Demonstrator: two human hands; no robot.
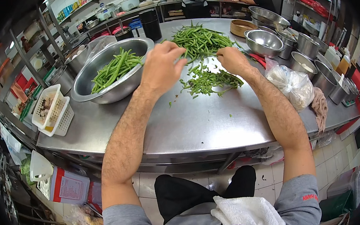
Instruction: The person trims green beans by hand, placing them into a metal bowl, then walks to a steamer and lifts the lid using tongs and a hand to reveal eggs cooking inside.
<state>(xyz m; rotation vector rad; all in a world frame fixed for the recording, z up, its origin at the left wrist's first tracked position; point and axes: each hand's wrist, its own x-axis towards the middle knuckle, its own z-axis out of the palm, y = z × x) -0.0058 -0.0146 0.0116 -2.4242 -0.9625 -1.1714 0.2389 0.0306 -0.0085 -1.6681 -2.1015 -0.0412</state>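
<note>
Over the right rim of a large steel bowl (111, 94) hangs my left hand (164, 65), its thumb and forefinger apart and nothing plainly between them. Green beans (117, 69) lie heaped inside that bowl. My right hand (233, 61) has its fingers curled at the near right edge of a pile of green beans (202, 41); whether it holds a bean I cannot tell. Between and below the hands, small cut bean ends (203, 81) are scattered on the steel table (175, 129).
Steel bowls (263, 42) and pots stand at the right, with a knotted plastic bag (289, 82) and a brown cloth (319, 110). White plastic baskets (53, 114) sit at the left edge. A black container (150, 25) stands behind. Two people are at the far counter.
</note>
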